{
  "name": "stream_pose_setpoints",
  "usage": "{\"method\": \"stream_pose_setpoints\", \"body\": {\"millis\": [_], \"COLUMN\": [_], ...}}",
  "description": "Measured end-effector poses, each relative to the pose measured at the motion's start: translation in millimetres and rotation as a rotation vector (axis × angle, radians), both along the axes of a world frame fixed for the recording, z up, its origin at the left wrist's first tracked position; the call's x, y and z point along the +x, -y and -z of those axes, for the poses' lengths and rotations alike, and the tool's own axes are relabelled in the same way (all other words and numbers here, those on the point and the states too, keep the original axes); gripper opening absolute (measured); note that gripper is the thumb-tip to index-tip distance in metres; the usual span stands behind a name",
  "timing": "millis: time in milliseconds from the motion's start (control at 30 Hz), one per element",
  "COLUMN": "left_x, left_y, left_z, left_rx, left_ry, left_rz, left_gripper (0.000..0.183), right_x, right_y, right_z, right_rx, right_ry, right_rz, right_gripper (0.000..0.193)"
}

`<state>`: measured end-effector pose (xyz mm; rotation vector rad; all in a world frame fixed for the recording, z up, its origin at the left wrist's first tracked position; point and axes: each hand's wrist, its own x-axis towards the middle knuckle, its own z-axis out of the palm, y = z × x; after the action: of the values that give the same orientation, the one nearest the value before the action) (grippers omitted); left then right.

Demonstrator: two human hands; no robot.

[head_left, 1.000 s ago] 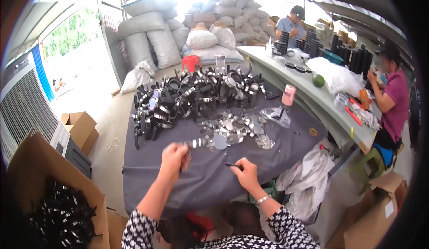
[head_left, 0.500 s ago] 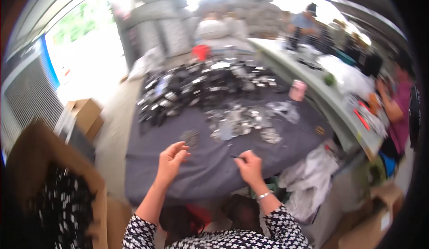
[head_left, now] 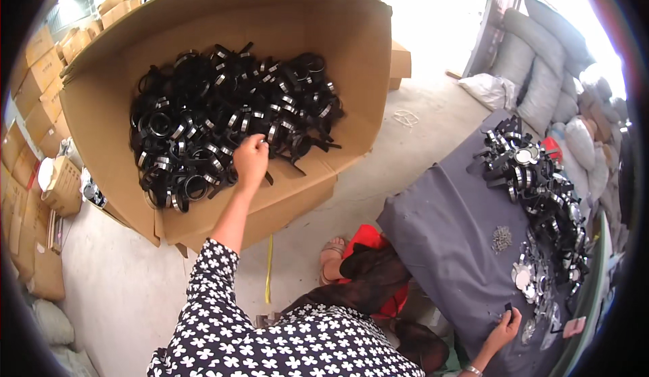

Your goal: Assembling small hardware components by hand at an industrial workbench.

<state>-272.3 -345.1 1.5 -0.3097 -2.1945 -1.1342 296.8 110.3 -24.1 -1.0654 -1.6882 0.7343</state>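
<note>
My left hand (head_left: 251, 162) reaches into a large cardboard box (head_left: 365, 116), its fingers curled together at the near edge of a heap of black ring-shaped parts (head_left: 196, 123). These parts have silver bands and short black handles. Whether the fingers grip one is hidden by the hand itself. My right hand (head_left: 501, 331) rests by the near edge of the grey cloth-covered table (head_left: 439, 221), pinching a small black piece (head_left: 510, 306) between thumb and fingers. Beyond it lie silver round discs (head_left: 521, 275) and a small pile of screws (head_left: 501, 239).
More black ring parts (head_left: 534, 181) are heaped along the table's far side. A pink container (head_left: 574, 327) stands at the right. Stuffed sacks (head_left: 541, 73) lean at the back right. Stacked cartons (head_left: 44, 79) line the left. A yellow strap (head_left: 269, 269) lies on the floor.
The view has swung left toward the box. My left hand has gone from above the table into the box. My right hand stays at the table, still pinching the small black piece.
</note>
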Motion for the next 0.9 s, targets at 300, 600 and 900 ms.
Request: {"method": "stream_pose_setpoints", "body": {"millis": [300,600,900], "left_x": [-74.8,3.0,174.8], "left_y": [-19.6,-64.2,-239.3], "left_z": [13.1,-57.5,-58.8], "left_rx": [-0.426,0.502,0.762], "left_ry": [0.262,0.315,0.965], "left_rz": [-0.181,0.562,1.623], "left_gripper": [0.028,0.004,0.009], "right_x": [-6.3,-9.3,-153.7], "right_y": [-5.1,20.8,113.0], "right_z": [-17.2,-57.6,-106.3], "right_rx": [0.233,0.429,-0.795], "right_ry": [0.424,1.151,-0.235], "right_rz": [-0.039,0.474,-0.935], "right_gripper": [0.016,0.027,0.042]}}
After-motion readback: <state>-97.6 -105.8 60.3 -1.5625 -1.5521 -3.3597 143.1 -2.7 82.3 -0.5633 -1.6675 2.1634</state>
